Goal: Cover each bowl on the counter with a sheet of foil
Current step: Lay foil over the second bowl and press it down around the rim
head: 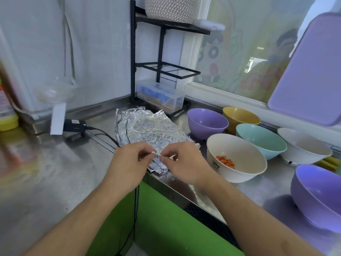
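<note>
Nearest, the person's left hand [132,159] and right hand [181,160] meet over the counter's front edge, each pinching the near corner of the crumpled foil stack [147,130] between thumb and fingertips. They appear to be picking one sheet apart from the rest, so the step in hand is probably separating a single layer. To do that well, the fingertips should rub the corner until one ply lifts, then peel slowly and low along the stack, since thin foil tears and creases easily if tugged.

Just right of the hands stands a cream bowl [238,157] holding some chopped orange pieces, uncovered and the closest candidate. At the right edge sits a purple bowl [317,196]. Behind the cream one come a teal bowl [262,139] and a white bowl [304,146], then a second purple bowl [207,123] and a yellow bowl [239,115] farthest back. None is covered yet. The foil lies flat on the steel counter [73,163], left of the bowls, before a black wire rack [158,52] in the corner.
</note>
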Available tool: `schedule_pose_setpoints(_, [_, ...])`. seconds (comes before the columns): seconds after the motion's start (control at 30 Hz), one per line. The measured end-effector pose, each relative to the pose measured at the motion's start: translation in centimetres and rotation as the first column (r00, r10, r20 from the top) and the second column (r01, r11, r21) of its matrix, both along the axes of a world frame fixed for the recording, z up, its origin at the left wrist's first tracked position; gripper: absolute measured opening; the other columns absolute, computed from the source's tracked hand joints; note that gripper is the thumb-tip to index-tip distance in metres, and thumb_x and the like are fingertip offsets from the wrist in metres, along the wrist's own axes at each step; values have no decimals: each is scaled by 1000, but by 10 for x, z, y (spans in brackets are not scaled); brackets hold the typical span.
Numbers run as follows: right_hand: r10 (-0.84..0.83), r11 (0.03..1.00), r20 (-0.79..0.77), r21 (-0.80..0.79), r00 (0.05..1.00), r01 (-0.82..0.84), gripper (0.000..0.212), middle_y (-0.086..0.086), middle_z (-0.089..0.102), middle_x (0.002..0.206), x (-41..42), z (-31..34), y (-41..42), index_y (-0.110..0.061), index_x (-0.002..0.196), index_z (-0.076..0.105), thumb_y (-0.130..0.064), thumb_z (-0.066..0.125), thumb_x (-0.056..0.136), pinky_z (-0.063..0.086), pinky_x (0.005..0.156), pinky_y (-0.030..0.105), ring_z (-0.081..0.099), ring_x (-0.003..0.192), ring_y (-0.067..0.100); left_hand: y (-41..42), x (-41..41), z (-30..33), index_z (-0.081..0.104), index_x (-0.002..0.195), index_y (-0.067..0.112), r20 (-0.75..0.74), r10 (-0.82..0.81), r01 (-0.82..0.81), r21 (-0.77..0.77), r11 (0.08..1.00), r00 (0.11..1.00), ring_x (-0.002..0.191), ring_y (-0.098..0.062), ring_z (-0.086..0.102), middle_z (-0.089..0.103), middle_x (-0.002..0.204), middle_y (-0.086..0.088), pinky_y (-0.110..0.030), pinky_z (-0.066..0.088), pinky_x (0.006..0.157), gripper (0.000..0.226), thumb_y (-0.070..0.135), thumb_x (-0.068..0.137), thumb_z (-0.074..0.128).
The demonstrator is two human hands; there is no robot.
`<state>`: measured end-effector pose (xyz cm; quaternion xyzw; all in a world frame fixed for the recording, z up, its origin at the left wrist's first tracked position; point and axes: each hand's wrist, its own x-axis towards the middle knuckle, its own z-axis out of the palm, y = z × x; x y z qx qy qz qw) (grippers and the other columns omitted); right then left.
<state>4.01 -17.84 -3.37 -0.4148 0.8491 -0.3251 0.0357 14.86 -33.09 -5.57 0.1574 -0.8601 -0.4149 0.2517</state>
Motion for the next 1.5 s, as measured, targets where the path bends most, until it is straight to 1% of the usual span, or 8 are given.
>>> schedule_pose_setpoints(0.13, [-81, 996, -67, -50, 994, 78, 12, -14, 75, 83, 1, 2, 1, -23, 88, 80, -19, 72, 96, 47, 73, 8, 66, 83, -2, 5, 3, 1, 67, 109, 35, -44, 73, -73, -11, 997, 996, 101, 2, 62, 66, 108, 21, -18, 47, 87, 27, 18, 91, 78])
schedule_pose_setpoints(0.23, [-171, 975, -75, -155, 982, 158, 14, -16, 74, 81, 0, 8, 3, -23, 84, 78, -15, 74, 94, 49, 69, 7, 67, 82, -1, 4, 7, 9, 61, 110, 25, -78, 236, -208, 261, 942, 969, 93, -12, 65, 65, 106, 6, -26, 50, 77, 26, 11, 91, 72])
schedule_pose_setpoints(0.47, [-261, 927, -15, -283, 965, 246, 22, -13, 72, 73, 3, 19, 3, -25, 73, 70, -15, 80, 89, 48, 65, 9, 68, 74, 1, 0, 0, 22, 66, 113, -3, -46, 116, -25, 834, 550, 992, 88, -32, 79, 76, 104, -23, -45, 66, 81, 19, 13, 105, 62])
schedule_pose_setpoints(0.83, [-54, 985, -70, -170, 996, 42, 18, -6, 69, 74, 14, 3, 6, -20, 77, 71, -22, 68, 95, 56, 78, 41, 66, 75, 12, 16, 1, 25, 56, 121, -5, -76, 6, 67, 912, 404, 997, 89, -39, 79, 77, 98, -28, -41, 67, 69, 23, 15, 109, 56])
schedule_pose_setpoints(1.03, [-61, 984, -198, -177, 978, 26, 13, -10, 75, 82, 20, 5, 7, -27, 91, 79, -17, 69, 91, 58, 74, 40, 69, 76, 10, 14, -1, 30, 56, 120, -1, -74, -25, 78, 925, 372, 997, 89, -41, 78, 73, 102, -29, -46, 67, 71, 21, 12, 105, 62])
schedule_pose_setpoints(1.23, [251, 965, -140, -38, 958, -259, 23, -15, 74, 117, 43, 15, 14, -29, 112, 77, -29, 77, 89, 49, 101, 23, 65, 113, 1, 10, 0, 24, 71, 113, 0, -19, 58, -16, 836, 549, 998, 80, -31, 78, 79, 100, -18, -37, 62, 56, 18, -5, 100, 59])
schedule_pose_setpoints(1.33, [44, 985, -161, -157, 986, -69, 30, -14, 65, 136, 36, 21, 24, -24, 125, 70, -30, 72, 96, 31, 107, 6, 53, 128, -2, 3, 3, 25, 69, 109, 7, -23, 152, -68, 821, 567, 988, 81, -27, 79, 79, 102, -12, -37, 63, 56, 13, -1, 102, 61])
schedule_pose_setpoints(1.5, [-405, 860, 95, -298, 909, 414, 42, -7, 59, 118, 13, 50, 44, -19, 131, 54, -29, 73, 95, 44, 88, 26, 56, 100, 10, 0, 13, 37, 71, 116, 7, -87, 174, -38, 790, 612, 981, 91, -23, 78, 82, 97, -3, -47, 61, 94, 18, 2, 99, 69])
